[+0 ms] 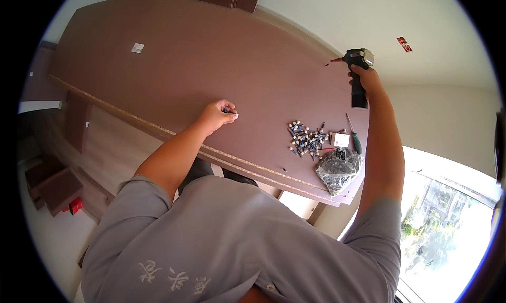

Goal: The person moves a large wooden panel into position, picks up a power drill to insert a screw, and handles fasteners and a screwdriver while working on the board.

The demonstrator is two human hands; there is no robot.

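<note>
My right hand (367,80) is wrapped round the grip of a black cordless drill (359,89) at the far right of a large brown panel (174,55). The drill's red-toned front end points left, and a small dark piece (327,65) shows near its tip; I cannot tell whether it touches the panel. Over the panel's middle, my left hand (217,116) is closed on small blue-and-white furniture connectors (225,110), partly hidden by the fingers. A pile of similar connectors (307,139) lies to the right of that hand.
Beside the pile are a clear plastic bag (337,171) of dark parts, a small white box (340,139) and a green-handled screwdriver (356,139). A wall (316,18) runs along the panel's far edge. More brown boards (55,184) stand at lower left, and a window (443,224) is at right.
</note>
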